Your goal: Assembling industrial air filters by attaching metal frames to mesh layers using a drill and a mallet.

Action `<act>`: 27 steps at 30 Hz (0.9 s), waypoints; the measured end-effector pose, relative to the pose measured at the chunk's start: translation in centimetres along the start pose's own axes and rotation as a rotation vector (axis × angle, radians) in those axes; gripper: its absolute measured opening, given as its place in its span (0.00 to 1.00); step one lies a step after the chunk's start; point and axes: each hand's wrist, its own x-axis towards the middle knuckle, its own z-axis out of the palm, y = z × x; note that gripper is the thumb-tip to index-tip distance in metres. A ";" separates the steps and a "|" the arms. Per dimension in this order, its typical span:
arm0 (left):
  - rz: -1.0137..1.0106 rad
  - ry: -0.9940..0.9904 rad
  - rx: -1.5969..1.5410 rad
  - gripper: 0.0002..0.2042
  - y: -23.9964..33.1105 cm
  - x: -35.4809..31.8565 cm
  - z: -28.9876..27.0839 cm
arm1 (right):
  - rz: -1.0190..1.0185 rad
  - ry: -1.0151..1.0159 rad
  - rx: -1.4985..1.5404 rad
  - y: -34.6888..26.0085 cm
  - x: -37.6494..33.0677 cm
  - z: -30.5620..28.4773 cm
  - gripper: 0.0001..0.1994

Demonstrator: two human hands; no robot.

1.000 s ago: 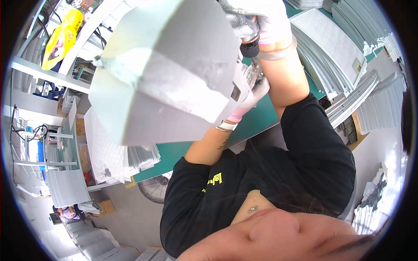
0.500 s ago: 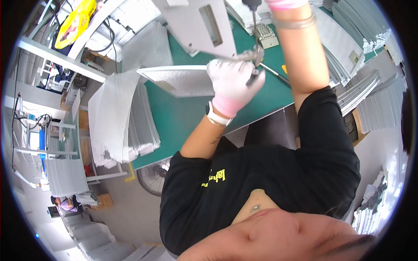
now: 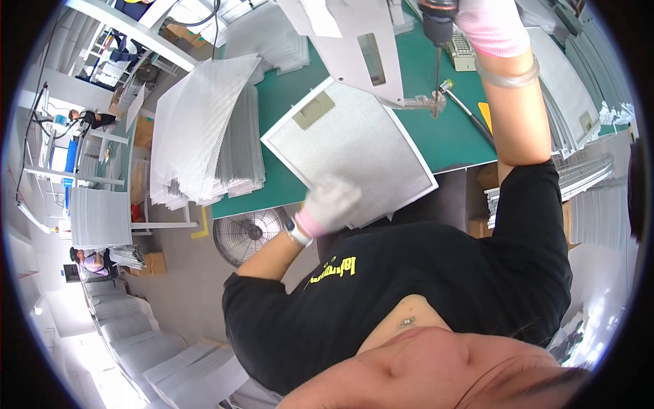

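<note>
My right hand (image 3: pixel 492 31), in a white and pink glove, grips a power drill (image 3: pixel 438 24) at the top edge; its long thin bit points down. Beneath the bit sits the metal end of an arm (image 3: pixel 430 103) that projects from a pale metal machine (image 3: pixel 357 51). A white-framed mesh filter panel (image 3: pixel 357 146) lies tilted, its near part past the table edge. At the panel's near left edge is my gloved left hand (image 3: pixel 332 202), smeared by motion, so its grip is unclear. A small hammer (image 3: pixel 466 109) lies right of the arm.
On the left of the green table (image 3: pixel 272 180) stands a stack of mesh sheets (image 3: pixel 197 129). More panels (image 3: pixel 562 102) stand at the right. A floor fan (image 3: pixel 248 235) is below the table's left end. Farther left, a person (image 3: pixel 94 261) is near stacked sheets.
My left hand has left the metal arm and moved down and left. The mesh panel has swung round toward me. My right hand and the drill now show farther into view.
</note>
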 end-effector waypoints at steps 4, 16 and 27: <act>-0.517 0.451 0.513 0.22 -5.2 9.5 -3.1 | 0.037 -0.063 -0.005 0.0 0.1 -0.3 0.09; -0.447 0.150 -0.271 0.18 5.3 12.2 -6.8 | 0.085 -0.286 1.039 4.2 0.3 3.1 0.09; -0.368 0.170 -0.239 0.17 6.1 11.6 -6.1 | 0.156 -0.274 0.945 5.7 -1.9 1.4 0.11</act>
